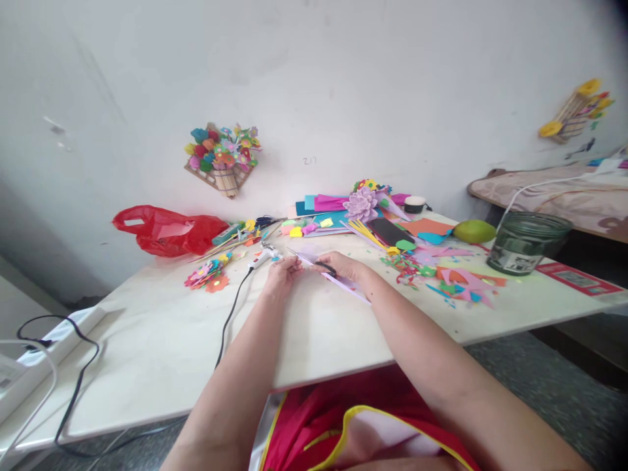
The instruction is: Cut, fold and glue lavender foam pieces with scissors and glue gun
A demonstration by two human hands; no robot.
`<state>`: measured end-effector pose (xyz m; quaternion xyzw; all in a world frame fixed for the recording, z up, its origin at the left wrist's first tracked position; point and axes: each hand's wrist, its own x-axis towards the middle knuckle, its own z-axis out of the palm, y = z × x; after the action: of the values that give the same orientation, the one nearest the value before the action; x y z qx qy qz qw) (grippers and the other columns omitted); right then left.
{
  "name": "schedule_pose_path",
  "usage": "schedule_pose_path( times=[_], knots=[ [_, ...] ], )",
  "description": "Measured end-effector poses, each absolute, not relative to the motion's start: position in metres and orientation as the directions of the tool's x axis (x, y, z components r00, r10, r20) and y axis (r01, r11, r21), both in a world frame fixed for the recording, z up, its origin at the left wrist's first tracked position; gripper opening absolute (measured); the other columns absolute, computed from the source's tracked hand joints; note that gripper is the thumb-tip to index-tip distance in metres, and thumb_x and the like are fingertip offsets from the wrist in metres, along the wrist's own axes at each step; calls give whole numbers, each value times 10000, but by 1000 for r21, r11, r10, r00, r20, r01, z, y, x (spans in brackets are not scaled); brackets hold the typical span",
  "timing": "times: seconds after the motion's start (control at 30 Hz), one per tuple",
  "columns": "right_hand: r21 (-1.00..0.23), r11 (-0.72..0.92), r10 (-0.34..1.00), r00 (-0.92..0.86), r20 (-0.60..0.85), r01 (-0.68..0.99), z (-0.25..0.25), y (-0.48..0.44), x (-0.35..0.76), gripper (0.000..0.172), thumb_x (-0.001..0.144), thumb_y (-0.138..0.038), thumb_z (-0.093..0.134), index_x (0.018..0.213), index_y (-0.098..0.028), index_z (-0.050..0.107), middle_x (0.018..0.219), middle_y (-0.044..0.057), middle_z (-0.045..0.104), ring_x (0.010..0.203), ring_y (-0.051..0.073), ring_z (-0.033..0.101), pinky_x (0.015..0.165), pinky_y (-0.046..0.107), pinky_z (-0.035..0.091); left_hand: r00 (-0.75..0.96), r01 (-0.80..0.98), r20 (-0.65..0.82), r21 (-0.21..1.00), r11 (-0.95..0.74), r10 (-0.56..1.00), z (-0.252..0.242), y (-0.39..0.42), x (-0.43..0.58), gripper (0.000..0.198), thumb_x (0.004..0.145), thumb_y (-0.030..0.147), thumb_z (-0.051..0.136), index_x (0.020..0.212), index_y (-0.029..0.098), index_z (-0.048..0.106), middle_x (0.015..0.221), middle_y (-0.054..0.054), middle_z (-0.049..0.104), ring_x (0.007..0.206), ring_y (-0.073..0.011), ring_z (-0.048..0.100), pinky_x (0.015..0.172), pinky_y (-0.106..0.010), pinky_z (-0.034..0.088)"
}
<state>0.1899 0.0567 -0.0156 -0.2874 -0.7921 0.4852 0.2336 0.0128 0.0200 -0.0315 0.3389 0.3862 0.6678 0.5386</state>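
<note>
My right hand (343, 267) is closed around the black handles of a pair of scissors (324, 267), whose blades point left toward my other hand. A strip of light purple craft foam or paper (347, 288) runs along the scissors and trails to the lower right under my right wrist. My left hand (284, 273) pinches the far end of this purple sheet near the blade tips. Just beyond my left hand lies a white glue gun (263, 257) with a black cord. How far the blades are apart is too small to make out.
Left of the glue gun sit foam flowers (209, 273) and a red plastic bag (171, 232). Coloured scraps (461, 281), a phone (391, 233), a purple flower (362, 205), a green mango-like fruit (473, 231) and a glass jar (524, 243) stand rightward. A power strip (59, 353) lies at left.
</note>
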Motion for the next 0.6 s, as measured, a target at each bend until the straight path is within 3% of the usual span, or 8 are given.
schedule_pose_path(
  times=[0.6],
  knots=[
    [-907,383,703,-693,163,176,-21,57,175,378,657,-501,586,571,-151,473,398,-80,343,357,49,283,385,211,189,-218,-517,-6,849,-110,976,-29,20,9,75,688,67,535,655,92,598,548,-21,584,491,-86,557,532,-207,496]
  ],
)
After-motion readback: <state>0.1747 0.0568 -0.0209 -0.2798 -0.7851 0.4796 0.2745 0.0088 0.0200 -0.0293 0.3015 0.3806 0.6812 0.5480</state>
